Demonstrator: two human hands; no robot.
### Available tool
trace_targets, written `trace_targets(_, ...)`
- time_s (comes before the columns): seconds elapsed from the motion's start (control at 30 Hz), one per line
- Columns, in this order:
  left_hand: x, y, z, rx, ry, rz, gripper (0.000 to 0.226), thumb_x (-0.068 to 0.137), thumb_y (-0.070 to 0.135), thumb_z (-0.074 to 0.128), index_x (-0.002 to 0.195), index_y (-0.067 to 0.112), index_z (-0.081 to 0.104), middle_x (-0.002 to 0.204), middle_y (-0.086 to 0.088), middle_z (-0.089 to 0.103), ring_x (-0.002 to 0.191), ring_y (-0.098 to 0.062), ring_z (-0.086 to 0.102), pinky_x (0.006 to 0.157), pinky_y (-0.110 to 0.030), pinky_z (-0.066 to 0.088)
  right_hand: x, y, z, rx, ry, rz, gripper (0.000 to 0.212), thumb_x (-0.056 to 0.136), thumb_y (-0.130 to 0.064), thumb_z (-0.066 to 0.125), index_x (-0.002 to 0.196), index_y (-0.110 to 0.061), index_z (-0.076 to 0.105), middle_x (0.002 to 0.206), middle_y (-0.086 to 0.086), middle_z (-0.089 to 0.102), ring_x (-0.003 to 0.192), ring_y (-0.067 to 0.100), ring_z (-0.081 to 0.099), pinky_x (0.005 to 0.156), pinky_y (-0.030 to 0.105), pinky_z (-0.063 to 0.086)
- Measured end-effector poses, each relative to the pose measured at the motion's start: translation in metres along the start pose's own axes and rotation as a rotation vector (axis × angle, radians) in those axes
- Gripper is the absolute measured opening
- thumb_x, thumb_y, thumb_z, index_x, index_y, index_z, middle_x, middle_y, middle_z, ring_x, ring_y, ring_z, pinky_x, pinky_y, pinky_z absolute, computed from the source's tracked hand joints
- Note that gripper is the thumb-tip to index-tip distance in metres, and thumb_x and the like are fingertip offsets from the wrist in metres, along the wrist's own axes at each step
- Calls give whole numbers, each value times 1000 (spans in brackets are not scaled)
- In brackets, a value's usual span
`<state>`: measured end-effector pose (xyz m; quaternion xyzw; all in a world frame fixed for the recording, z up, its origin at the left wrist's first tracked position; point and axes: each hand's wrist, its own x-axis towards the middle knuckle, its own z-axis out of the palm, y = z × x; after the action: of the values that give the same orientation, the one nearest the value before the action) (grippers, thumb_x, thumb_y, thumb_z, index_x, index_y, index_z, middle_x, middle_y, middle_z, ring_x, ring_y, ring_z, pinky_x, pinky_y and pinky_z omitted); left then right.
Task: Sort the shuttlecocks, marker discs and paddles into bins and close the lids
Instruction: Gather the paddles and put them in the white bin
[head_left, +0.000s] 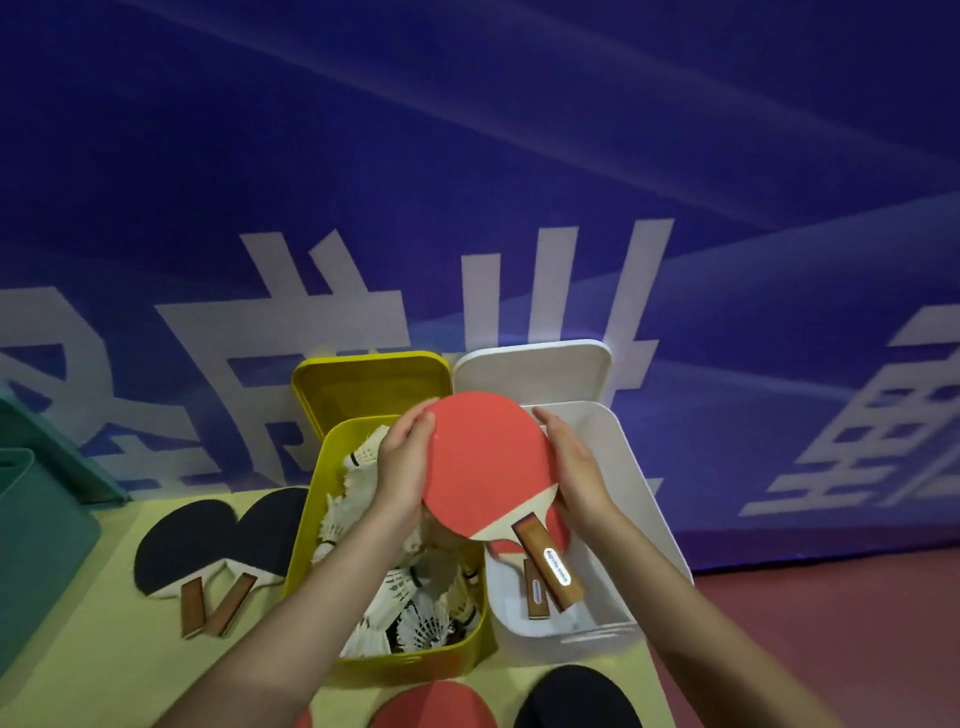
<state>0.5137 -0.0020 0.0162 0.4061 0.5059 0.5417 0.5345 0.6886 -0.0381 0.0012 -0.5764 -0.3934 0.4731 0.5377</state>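
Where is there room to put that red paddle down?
The white bin has bare floor past the paddle already inside. The table is bare in front of the two black paddles. The yellow bin is crowded with shuttlecocks, and paddles crowd the near edge.

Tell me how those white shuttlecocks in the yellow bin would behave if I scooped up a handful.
The shuttlecocks look feathery and open-skirted, so probably very light for their size. The thin skirts seem easy to crush, so a loose grip is likely safer. Piled at all angles in the yellow bin, they may snag on each other and would likely tumble or roll in an arc if dropped.
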Motion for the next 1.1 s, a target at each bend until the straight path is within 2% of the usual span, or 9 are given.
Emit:
trace_targets(0.17, 1, -6, 14, 172, -114, 91, 19, 97, 23, 51, 99, 34, 66, 109, 3, 67, 106, -20, 61, 91, -36, 49, -28, 4, -12, -57, 13, -98, 28, 92, -28, 60, 120, -34, 58, 118, -7, 63, 105, 11, 62, 88, 29, 52)
trace_targets(0.3, 15, -13, -8, 711, -302, 241, 26, 94, 24, 53, 118, 25, 62, 125, -1, 58, 117, -19, 52, 97, -34, 43, -22, 28, -22, 68, 245, 48, 30, 89, -13, 61, 119, -18, 62, 112, 7, 68, 100, 23, 64, 90, 40, 52)
trace_targets(0.4, 28, -16, -59, 914, -143, 395, 27, 92, 20, 54, 118, 24, 62, 124, -5, 55, 121, -26, 46, 101, -41, 39, -12, 36, -33, 125, 478, 123, 27, 91, -10, 57, 118, -13, 57, 114, 4, 62, 96, 21, 58, 91, 35, 48)
trace_targets(0.53, 32, -33, -128, 1032, 40, 213, 39, 95, 21, 49, 134, 20, 49, 135, -13, 47, 127, -34, 39, 100, -48, 38, 5, 58, -47, 17, 644, 177, 39, 93, -11, 53, 132, -12, 48, 117, 7, 55, 105, 26, 53, 93, 37, 43)
trace_targets(0.63, 26, -51, -153, 984, -18, 90, 48, 99, 23, 41, 146, 21, 32, 146, -12, 39, 131, -32, 39, 103, -45, 39, 24, 84, -49, -66, 622, 217, 37, 90, -9, 51, 127, -13, 51, 119, 13, 59, 99, 27, 56, 91, 41, 47)
trace_targets(0.73, 19, -62, -156, 905, -23, 79, 47, 102, 20, 34, 149, 20, 27, 148, -8, 36, 128, -26, 44, 93, -34, 41, 43, 109, -50, -113, 600, 298, 38, 91, -8, 48, 128, -12, 50, 120, 16, 60, 105, 34, 58, 94, 45, 48)
trace_targets(0.83, 24, -71, -168, 853, 122, 46, 45, 102, 17, 33, 148, 18, 31, 141, -10, 47, 119, -26, 52, 86, -33, 43, 61, 132, -49, -132, 570, 326, 38, 92, -9, 48, 129, -12, 50, 123, 16, 60, 107, 37, 58, 89, 41, 46)
trace_targets(0.93, 25, -87, -187, 694, 117, -64, 39, 103, 23, 32, 141, 25, 42, 112, -4, 65, 94, -20, 60, 77, -32, 43, 77, 150, -44, -242, 462, 306, 40, 94, -13, 51, 133, -15, 46, 126, 14, 55, 113, 37, 54, 93, 43, 44)
trace_targets(1.1, 27, -96, -184, 620, 83, -18, 34, 102, 33, 39, 134, 32, 50, 131, 9, 57, 120, -9, 52, 103, -36, 42, 103, 170, -38, -372, 292, 263, 39, 93, -12, 55, 132, -14, 49, 125, 16, 57, 112, 36, 54, 93, 41, 45)
